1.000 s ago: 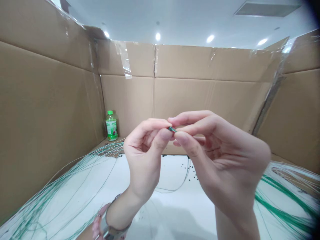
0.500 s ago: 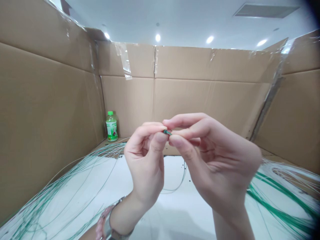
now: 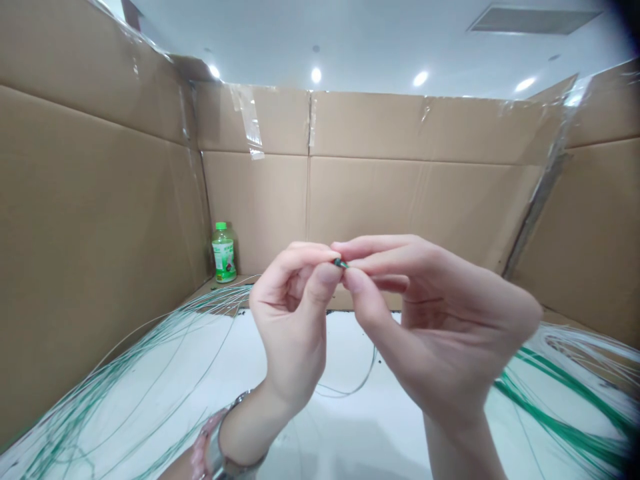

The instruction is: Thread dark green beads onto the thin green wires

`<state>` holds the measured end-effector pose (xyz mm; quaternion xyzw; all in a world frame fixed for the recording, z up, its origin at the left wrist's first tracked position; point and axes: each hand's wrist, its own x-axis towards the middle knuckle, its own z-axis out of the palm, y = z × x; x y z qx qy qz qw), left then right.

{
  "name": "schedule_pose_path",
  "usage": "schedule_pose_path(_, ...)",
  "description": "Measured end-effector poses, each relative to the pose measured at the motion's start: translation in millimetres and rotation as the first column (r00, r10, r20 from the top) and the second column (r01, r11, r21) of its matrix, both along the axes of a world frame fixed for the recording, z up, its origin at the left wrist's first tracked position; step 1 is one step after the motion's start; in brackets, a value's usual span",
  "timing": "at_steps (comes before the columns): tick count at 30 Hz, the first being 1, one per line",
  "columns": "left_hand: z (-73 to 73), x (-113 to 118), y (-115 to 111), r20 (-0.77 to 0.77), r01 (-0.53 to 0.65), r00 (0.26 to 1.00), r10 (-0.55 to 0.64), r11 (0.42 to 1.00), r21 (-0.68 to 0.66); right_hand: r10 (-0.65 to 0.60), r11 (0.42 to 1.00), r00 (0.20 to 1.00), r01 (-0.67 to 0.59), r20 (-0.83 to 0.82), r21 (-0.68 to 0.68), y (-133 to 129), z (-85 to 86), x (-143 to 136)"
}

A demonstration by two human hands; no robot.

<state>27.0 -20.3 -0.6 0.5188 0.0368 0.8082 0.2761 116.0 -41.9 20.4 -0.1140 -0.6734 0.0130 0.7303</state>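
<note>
A small dark green piece (image 3: 341, 263) shows between the fingertips of both hands, raised above the white table. My left hand (image 3: 295, 320) pinches it from the left with thumb and index finger. From the right, my right hand (image 3: 430, 320) closes its thumb and fingers on the same piece, and the fingertips of the two hands nearly touch. Most of the piece is covered by the fingers. Below the hands, a thin green wire (image 3: 367, 377) curves over the white table (image 3: 350, 427).
Loose green and white wires (image 3: 130, 367) spread along the left side. Thick green wire bundles (image 3: 560, 413) and white wires (image 3: 590, 343) lie at the right. A green bottle (image 3: 224, 257) stands in the back left corner. Cardboard walls (image 3: 370, 127) enclose the table.
Both hands' fingertips have shifted slightly right with the green piece. The back of my right hand has moved outward to the right, and the thin wire below hangs differently.
</note>
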Motion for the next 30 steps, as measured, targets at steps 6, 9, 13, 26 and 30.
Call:
schedule_pose_path(6,3.7,-6.3,5.5,-0.103,-0.04,0.993,0.049,0.996,0.084,-0.102,0.993,0.993,0.098,0.055,0.068,1.9,0.9,5.2)
schedule_pose_path(9,6.1,-10.3,7.5,-0.117,-0.113,0.984,0.136,0.977,0.182,-0.134,0.988,0.988,0.127,0.074,0.086,2.5,1.0,7.2)
schedule_pose_path(13,7.6,-14.8,8.9,-0.178,-0.172,0.961,0.213,0.96,0.223,-0.122,0.991,0.989,0.117,0.08,0.068,1.1,2.5,9.0)
schedule_pose_path(26,8.9,-15.4,6.5,-0.199,-0.295,0.926,0.322,0.943,0.155,-0.397,0.917,0.904,0.386,0.16,0.095,-3.0,5.5,13.6)
schedule_pose_path(30,8.9,-15.1,6.2,-0.204,-0.304,0.919,0.337,0.936,0.177,-0.403,0.915,0.897,0.394,0.183,0.085,-3.7,5.3,14.3)
